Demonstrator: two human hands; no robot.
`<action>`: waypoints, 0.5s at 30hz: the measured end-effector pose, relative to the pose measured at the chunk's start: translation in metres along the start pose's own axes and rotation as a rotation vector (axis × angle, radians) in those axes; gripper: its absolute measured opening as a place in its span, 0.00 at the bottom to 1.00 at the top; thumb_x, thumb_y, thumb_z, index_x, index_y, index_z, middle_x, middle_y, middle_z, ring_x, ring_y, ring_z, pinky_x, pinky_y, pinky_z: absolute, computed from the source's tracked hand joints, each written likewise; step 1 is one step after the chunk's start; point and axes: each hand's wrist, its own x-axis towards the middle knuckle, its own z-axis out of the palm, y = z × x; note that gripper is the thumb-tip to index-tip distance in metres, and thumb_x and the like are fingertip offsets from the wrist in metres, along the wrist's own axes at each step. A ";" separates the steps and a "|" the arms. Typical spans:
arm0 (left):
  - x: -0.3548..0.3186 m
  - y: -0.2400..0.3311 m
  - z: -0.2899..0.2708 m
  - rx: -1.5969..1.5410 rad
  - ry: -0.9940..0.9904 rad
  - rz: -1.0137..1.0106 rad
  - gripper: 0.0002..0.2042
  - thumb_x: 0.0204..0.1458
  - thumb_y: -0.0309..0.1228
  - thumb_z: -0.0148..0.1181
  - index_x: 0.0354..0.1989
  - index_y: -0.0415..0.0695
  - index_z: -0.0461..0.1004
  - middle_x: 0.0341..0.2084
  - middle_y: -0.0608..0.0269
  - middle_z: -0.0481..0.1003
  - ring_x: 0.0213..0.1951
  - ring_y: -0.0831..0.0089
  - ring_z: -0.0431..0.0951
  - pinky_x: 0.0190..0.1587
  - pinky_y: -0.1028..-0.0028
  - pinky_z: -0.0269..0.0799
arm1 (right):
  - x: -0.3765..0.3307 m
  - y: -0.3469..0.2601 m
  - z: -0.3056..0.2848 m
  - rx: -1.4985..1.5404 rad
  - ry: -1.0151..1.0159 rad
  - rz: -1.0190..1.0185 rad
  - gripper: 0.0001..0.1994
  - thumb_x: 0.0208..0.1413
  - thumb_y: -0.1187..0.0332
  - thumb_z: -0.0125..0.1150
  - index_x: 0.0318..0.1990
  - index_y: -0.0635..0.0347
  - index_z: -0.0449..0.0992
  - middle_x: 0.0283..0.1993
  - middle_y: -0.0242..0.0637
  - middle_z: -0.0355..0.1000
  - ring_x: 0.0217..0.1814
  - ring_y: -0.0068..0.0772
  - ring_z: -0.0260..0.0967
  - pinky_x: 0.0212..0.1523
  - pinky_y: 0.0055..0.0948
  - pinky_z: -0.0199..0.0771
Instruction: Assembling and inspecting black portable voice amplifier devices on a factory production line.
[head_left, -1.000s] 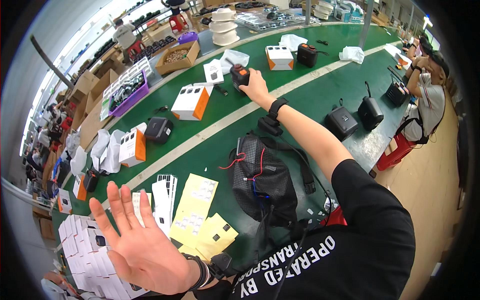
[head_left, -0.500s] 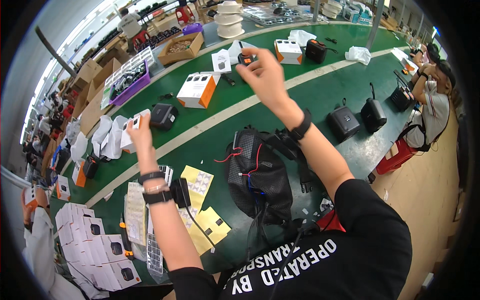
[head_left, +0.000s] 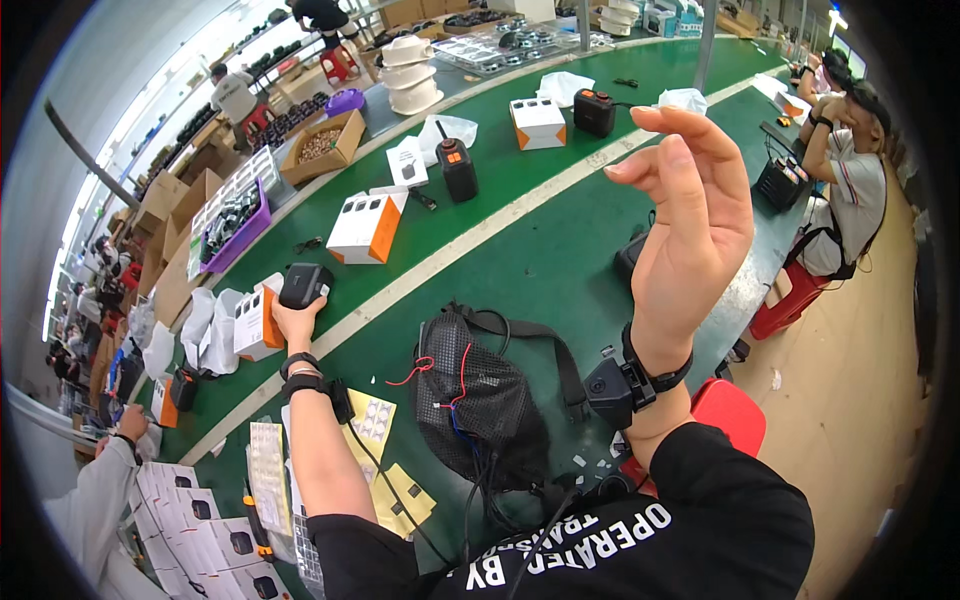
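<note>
On the green table ahead, my left hand (head_left: 296,322) closes its fingers on the near side of a black boxy device (head_left: 306,284) that looks like a small speaker. Right beside it stands a white and orange carton (head_left: 257,322). My right hand (head_left: 694,220) is raised over the right part of the table, fingers curled but apart, holding nothing. Behind that wrist another black device (head_left: 630,256) is mostly hidden. A black mesh bag (head_left: 480,400) with red cords and cables lies between my forearms.
A white and orange carton (head_left: 366,228) and a black device with orange buttons (head_left: 457,172) stand farther off. Left are stacked white cartons (head_left: 215,530), a yellow cutter (head_left: 257,522), yellow sheets (head_left: 405,497) and a co-worker's hand (head_left: 131,424). Another person (head_left: 848,180) sits right.
My left hand has gone from the white and orange carton to the black device beside it. My right hand has swung right and nearer. The whole view has shifted slightly.
</note>
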 end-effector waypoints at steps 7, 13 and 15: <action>-0.040 0.074 -0.035 -0.570 -0.180 0.018 0.41 0.36 0.26 0.71 0.60 0.41 0.53 0.50 0.59 0.66 0.46 0.68 0.71 0.45 0.73 0.69 | -0.015 0.038 0.024 -0.033 -0.138 0.274 0.10 0.53 0.74 0.58 0.43 0.66 0.71 0.37 0.33 0.72 0.32 0.15 0.67 0.32 0.16 0.69; -0.159 0.202 -0.109 -0.521 -0.090 0.501 0.49 0.29 0.24 0.73 0.63 0.45 0.48 0.53 0.56 0.59 0.52 0.65 0.66 0.48 0.71 0.70 | -0.045 0.068 0.042 0.069 -0.583 0.721 0.35 0.47 0.55 0.66 0.56 0.72 0.61 0.51 0.51 0.66 0.50 0.35 0.67 0.48 0.30 0.68; -0.185 0.215 -0.126 -0.371 0.083 0.819 0.49 0.28 0.27 0.75 0.62 0.46 0.49 0.54 0.54 0.58 0.54 0.62 0.65 0.48 0.69 0.70 | -0.052 0.057 0.048 0.172 -0.786 0.726 0.39 0.42 0.55 0.70 0.56 0.71 0.60 0.51 0.48 0.66 0.52 0.34 0.66 0.50 0.30 0.67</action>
